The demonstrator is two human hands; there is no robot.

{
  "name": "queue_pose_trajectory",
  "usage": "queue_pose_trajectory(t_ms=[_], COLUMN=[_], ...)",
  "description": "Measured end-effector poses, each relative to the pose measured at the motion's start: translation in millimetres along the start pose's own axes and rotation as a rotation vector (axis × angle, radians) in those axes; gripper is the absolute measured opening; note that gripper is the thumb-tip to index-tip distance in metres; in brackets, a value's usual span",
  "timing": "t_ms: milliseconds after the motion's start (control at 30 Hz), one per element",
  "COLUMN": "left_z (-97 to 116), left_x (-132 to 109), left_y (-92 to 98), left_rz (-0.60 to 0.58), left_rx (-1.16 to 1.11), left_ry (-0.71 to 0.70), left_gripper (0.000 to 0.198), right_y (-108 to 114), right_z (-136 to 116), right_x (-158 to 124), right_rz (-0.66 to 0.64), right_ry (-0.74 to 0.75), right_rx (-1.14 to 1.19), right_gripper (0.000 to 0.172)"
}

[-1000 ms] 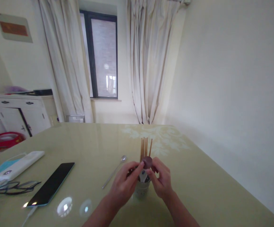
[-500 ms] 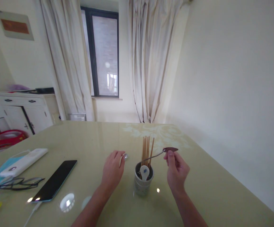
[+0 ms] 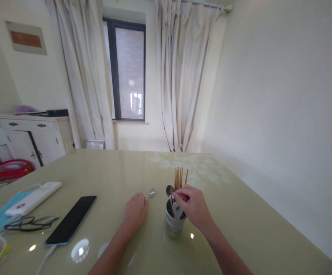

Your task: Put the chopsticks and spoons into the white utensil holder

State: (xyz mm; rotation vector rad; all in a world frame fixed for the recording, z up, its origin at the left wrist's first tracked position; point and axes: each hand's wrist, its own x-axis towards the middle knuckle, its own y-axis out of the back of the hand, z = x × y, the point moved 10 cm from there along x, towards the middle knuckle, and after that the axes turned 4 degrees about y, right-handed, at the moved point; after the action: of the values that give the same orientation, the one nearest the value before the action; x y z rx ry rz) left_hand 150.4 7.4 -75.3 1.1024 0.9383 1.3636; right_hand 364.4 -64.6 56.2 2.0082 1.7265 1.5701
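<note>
My right hand [image 3: 193,204] is at the rim of a patterned ceramic cup [image 3: 174,228], thumb and finger pinched by the neck of a metal spoon [image 3: 170,190]. That spoon stands bowl-up in the cup. A white ceramic spoon [image 3: 177,211] leans at the front of the cup, and several wooden chopsticks [image 3: 179,177] rise behind, partly covered by my fingers. My left hand [image 3: 136,210] rests on the table with curled fingers around the handle end of a second metal spoon [image 3: 152,192]; most of its handle is hidden.
On the left of the glossy table [image 3: 117,172] lie a black phone [image 3: 71,220] on a cable, folded eyeglasses [image 3: 31,223], a white power strip [image 3: 34,198] and a blue mask [image 3: 0,217]. A wall [image 3: 283,95] runs along the right side.
My right hand has moved left to the cup, and its spoon went from tilted beside the cup to upright inside it. My left hand has shifted slightly toward me, showing more of its spoon.
</note>
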Motion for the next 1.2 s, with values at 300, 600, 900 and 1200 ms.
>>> queue_pose_trajectory(t_ms=[300, 600, 900, 1200], left_z=[5.5, 47.6, 70.9, 88.4], left_x=[0.4, -54.5, -71.0, -56.2], left_y=[13.7, 82.7, 73.6, 28.3], left_rz=[0.058, 0.532, 0.444, -0.018], left_rx=[-0.201, -0.856, -0.873, -0.953], left_ry=[0.047, -0.495, -0.64, -0.586], left_gripper=[0.028, 0.023, 0.03, 0.09], right_y=[14.8, 17.9, 57.2, 113.9], right_z=[-2.1, -21.9, -20.1, -6.3], right_x=[-7.4, -6.4, 8.1, 15.2], right_rz=[0.129, 0.168, 0.33, 0.341], right_ry=[0.007, -0.038, -0.066, -0.077], right_rx=[-0.041, 0.284, 0.428, 0.225], right_gripper=[0.025, 0.037, 0.035, 0.038])
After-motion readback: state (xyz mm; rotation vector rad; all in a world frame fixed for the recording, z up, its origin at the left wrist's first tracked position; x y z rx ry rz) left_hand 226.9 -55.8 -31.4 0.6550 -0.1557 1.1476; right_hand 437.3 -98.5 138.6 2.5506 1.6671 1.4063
